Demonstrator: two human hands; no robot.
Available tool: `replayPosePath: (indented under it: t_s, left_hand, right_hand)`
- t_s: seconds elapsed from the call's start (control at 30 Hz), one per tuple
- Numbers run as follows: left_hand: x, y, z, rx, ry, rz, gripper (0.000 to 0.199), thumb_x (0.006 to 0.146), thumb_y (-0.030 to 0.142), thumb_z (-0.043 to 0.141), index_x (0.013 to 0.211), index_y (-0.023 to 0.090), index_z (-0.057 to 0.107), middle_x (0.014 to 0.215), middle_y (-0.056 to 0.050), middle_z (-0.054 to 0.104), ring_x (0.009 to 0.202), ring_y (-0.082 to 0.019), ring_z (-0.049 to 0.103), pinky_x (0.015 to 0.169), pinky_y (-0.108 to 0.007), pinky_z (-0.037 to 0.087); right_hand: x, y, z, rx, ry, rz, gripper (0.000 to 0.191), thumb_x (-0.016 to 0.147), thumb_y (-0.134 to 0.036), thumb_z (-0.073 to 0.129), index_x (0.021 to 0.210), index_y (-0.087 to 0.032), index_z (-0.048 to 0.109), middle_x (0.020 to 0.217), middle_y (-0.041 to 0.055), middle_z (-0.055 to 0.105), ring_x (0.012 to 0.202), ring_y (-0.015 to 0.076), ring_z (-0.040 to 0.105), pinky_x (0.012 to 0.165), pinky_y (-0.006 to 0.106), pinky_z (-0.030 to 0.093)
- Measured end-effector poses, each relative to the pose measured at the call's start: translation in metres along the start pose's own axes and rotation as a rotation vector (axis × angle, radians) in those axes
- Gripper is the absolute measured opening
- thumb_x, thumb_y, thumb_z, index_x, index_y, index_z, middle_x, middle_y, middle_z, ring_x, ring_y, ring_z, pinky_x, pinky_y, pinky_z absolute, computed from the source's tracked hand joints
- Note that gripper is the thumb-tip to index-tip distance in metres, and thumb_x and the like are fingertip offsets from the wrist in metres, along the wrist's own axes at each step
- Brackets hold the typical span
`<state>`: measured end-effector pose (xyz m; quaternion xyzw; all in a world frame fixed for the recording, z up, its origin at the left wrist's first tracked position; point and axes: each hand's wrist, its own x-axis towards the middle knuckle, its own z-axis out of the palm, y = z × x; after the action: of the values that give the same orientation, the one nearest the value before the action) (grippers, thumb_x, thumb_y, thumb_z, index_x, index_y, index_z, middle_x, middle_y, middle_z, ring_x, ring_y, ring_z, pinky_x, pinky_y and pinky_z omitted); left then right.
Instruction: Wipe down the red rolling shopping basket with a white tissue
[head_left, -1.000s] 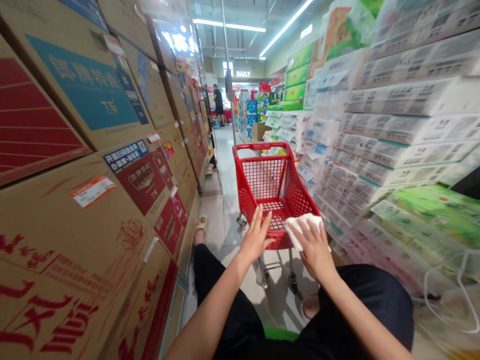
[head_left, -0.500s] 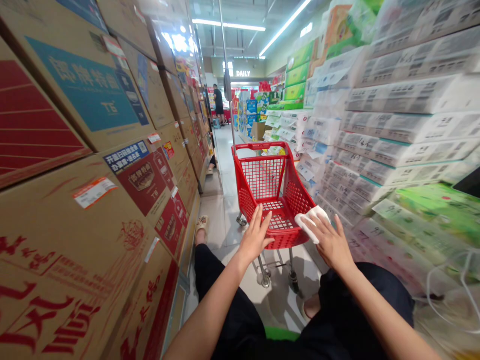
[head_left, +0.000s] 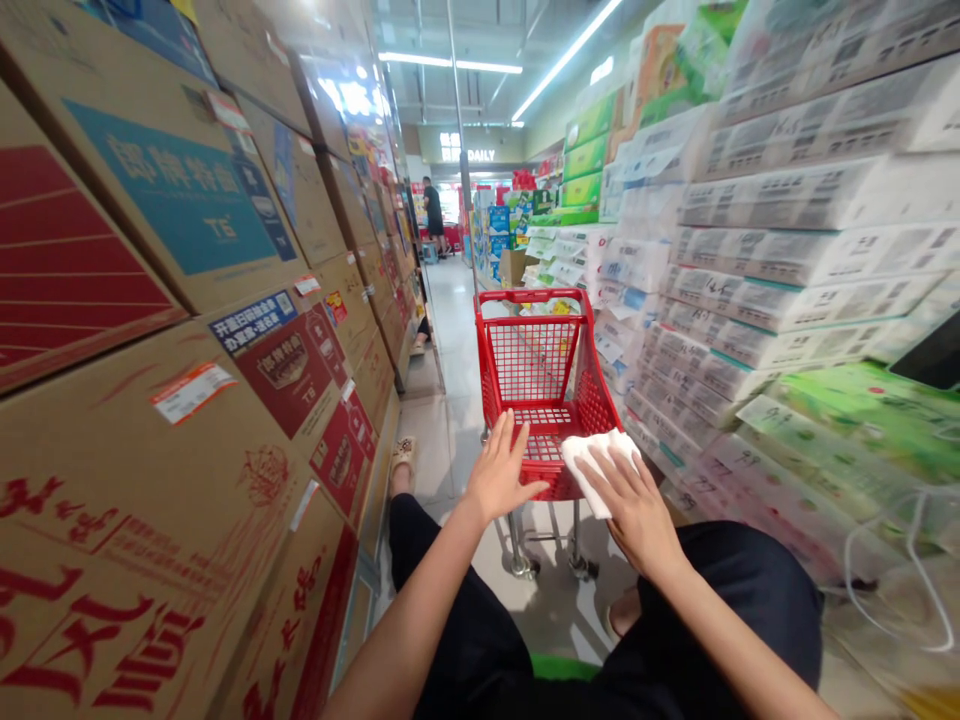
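A small red shopping cart [head_left: 534,360] with a perforated plastic basket stands right in front of me between my knees. My left hand [head_left: 496,474] is at the basket's near left rim, fingers spread and nothing in it. Whether its fingertips touch the plastic I cannot tell. My right hand [head_left: 639,505] has a folded white cloth [head_left: 581,458] under its fairly straight fingers, held at the near right corner of the basket. The cloth covers part of that rim. Inside, the basket's grid floor shows between my hands.
Stacked cardboard cartons [head_left: 247,480] wall the left side. Packs of wrapped tissue paper [head_left: 739,280] rise on the right, with green packs [head_left: 840,420] lower down. A thin pole [head_left: 460,120] rises behind the cart. Far down the aisle stands a person [head_left: 433,210].
The cart has turned slightly and now sits straighter before me. My right hand and the cloth have shifted left, nearer to my left hand, which has moved a little left.
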<state>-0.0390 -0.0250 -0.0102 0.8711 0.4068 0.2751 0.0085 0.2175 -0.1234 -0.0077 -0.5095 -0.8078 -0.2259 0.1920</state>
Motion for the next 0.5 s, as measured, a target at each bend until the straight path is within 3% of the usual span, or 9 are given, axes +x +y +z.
replayPosePath:
  t_s: [0.13, 0.3, 0.4, 0.5]
  left_hand:
    - [0.002, 0.023, 0.013, 0.072, 0.072, -0.044, 0.102, 0.083, 0.047, 0.081, 0.162, 0.017, 0.024, 0.172, -0.021, 0.006, 0.158, -0.040, -0.003, 0.125, -0.064, 0.022]
    - [0.005, 0.030, 0.017, 0.086, 0.047, 0.046, 0.099, 0.084, 0.046, 0.080, 0.162, 0.021, 0.025, 0.172, -0.018, 0.010, 0.159, -0.038, -0.002, 0.125, -0.063, 0.022]
    - [0.008, 0.033, 0.018, 0.078, 0.046, 0.063, 0.099, 0.083, 0.048, 0.081, 0.162, 0.023, 0.026, 0.172, -0.016, 0.013, 0.159, -0.040, -0.001, 0.125, -0.066, 0.019]
    - [0.009, 0.037, 0.019, 0.089, 0.047, 0.064, 0.100, 0.082, 0.043, 0.079, 0.163, 0.022, 0.025, 0.172, -0.015, 0.014, 0.159, -0.040, -0.002, 0.125, -0.066, 0.017]
  right_hand:
    - [-0.004, 0.028, -0.003, -0.021, -0.031, -0.031, 0.094, 0.083, -0.009, 0.049, 0.166, -0.027, 0.009, 0.169, 0.0057, 0.031, 0.153, 0.0287, 0.032, 0.125, 0.057, 0.021]
    - [-0.014, 0.067, -0.002, -0.029, -0.043, 0.074, 0.092, 0.087, -0.008, 0.045, 0.166, -0.026, 0.001, 0.167, 0.0081, 0.033, 0.152, 0.0250, 0.035, 0.126, 0.056, 0.019]
    - [-0.011, 0.051, 0.003, 0.027, -0.045, 0.124, 0.093, 0.085, -0.004, 0.044, 0.166, -0.025, 0.003, 0.168, 0.0084, 0.032, 0.154, 0.0241, 0.032, 0.126, 0.055, 0.019]
    - [0.002, 0.007, 0.010, 0.128, -0.047, 0.064, 0.096, 0.083, -0.002, 0.044, 0.166, -0.023, 0.002, 0.169, 0.0084, 0.029, 0.156, 0.0240, 0.026, 0.128, 0.055, 0.017]
